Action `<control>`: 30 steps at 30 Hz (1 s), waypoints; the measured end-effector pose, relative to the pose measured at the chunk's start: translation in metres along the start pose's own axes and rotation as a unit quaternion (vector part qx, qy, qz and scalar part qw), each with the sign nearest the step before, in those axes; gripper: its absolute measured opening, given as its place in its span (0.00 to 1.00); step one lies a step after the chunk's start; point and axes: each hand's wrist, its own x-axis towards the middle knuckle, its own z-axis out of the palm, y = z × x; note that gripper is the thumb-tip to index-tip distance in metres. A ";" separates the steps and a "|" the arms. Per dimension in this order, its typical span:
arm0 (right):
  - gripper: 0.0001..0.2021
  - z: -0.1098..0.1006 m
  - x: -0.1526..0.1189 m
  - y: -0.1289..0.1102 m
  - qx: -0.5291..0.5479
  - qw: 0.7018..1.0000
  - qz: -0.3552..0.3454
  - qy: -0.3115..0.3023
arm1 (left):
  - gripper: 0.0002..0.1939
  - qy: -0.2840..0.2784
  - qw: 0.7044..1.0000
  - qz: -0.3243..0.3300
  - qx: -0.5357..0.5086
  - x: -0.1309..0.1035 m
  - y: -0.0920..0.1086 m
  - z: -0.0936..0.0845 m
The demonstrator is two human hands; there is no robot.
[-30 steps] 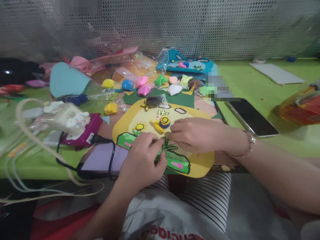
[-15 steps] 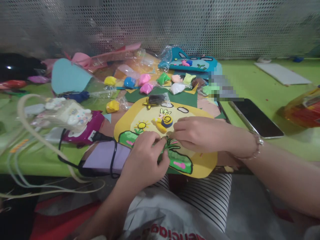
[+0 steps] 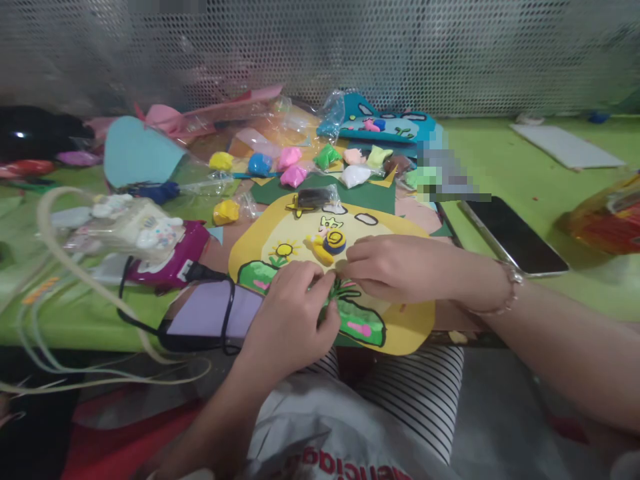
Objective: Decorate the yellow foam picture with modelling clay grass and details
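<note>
A yellow paper picture (image 3: 410,320) lies at the table's front edge. On it sits a clay snail (image 3: 334,243) with a yellow body and a blue and yellow spiral shell. My left hand (image 3: 295,307) rests on the picture's lower middle, its fingers curled beside dark green clay leaves (image 3: 347,291). My right hand (image 3: 395,267) is pinched at the top of these leaves, just below and right of the snail. Whatever lies between the fingertips of either hand is too small to make out. A green clay patch with pink (image 3: 363,327) shows below my hands.
Bagged clay lumps (image 3: 291,167) lie behind the picture. To the left are a magenta pouch (image 3: 175,257) and looped cords. A phone (image 3: 515,233) and a red-orange package (image 3: 610,217) are at the right. A blue paper picture (image 3: 390,123) stands farther back.
My right hand's fingertips have shifted very slightly left over the green leaves. My left hand stays in nearly the same place.
</note>
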 end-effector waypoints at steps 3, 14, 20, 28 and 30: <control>0.11 0.000 0.001 -0.001 0.039 0.999 0.021 0.001 | 0.16 -0.001 1.000 -0.007 0.000 0.000 0.000 0.001; 0.11 0.002 0.000 0.007 0.085 0.996 0.005 0.013 | 0.15 0.004 1.000 -0.008 -0.002 -0.001 -0.001 0.002; 0.11 0.002 0.001 0.006 0.091 0.996 0.008 0.004 | 0.16 0.005 1.000 -0.008 0.000 -0.002 -0.001 0.001; 0.11 0.002 0.001 0.005 0.093 0.996 0.008 0.003 | 0.15 0.008 1.000 -0.008 -0.001 -0.002 -0.001 0.000; 0.11 0.002 0.002 0.005 0.099 0.995 0.005 -0.002 | 0.15 0.007 1.000 -0.007 -0.001 -0.003 -0.001 0.001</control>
